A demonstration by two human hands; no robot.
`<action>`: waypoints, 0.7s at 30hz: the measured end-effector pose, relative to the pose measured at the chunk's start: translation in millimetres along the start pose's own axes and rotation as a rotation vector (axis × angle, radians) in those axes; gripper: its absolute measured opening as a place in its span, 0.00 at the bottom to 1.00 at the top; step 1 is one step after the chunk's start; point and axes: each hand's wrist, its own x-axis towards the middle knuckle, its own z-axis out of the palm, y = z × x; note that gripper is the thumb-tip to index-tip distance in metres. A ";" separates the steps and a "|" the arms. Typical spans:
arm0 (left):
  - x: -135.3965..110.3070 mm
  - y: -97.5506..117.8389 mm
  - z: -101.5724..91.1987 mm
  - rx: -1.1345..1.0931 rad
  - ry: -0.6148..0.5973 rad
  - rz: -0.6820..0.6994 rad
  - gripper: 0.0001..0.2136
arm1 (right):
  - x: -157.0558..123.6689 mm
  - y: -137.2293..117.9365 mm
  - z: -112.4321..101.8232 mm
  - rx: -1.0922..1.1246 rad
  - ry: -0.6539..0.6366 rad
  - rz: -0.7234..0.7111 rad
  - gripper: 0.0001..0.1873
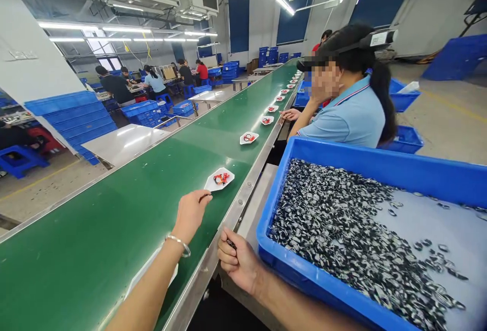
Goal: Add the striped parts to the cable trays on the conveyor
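My left hand (191, 213) reaches over the green conveyor belt (152, 189), its fingers pinched together right at the near edge of a small white tray (219, 179) holding red and black parts. What the fingertips hold is too small to name. My right hand (236, 259) rests closed on the belt's metal rim beside a blue bin (342, 163) full of small black-and-white rings (342, 229); a few dark rings show inside its curled fingers. A second white tray (152, 270) lies partly hidden under my left forearm.
More white trays (249, 138) ride the belt in a line toward the far end. A co-worker in a light blue shirt (350, 113) sits just beyond the bin, one hand at the belt edge. Stacked blue crates (76, 118) and seated workers fill the left side.
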 end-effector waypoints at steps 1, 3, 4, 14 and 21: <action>9.4 -2.3 0.5 0.046 -0.011 0.006 0.11 | -0.1 -0.2 -0.1 0.001 -0.007 -0.004 0.15; 23.5 -5.9 4.5 0.140 -0.035 0.018 0.13 | -0.1 -0.4 -0.7 0.006 -0.024 -0.016 0.15; 28.4 -7.2 7.3 0.181 -0.047 0.023 0.13 | -0.1 -0.5 -1.0 0.007 -0.030 -0.022 0.15; 43.6 -11.9 18.3 0.422 -0.182 0.042 0.14 | 0.4 -0.1 -2.4 0.016 0.006 -0.024 0.14; 28.4 -12.5 13.9 0.477 -0.060 -0.020 0.13 | -0.9 -2.0 -4.0 0.031 0.020 0.000 0.13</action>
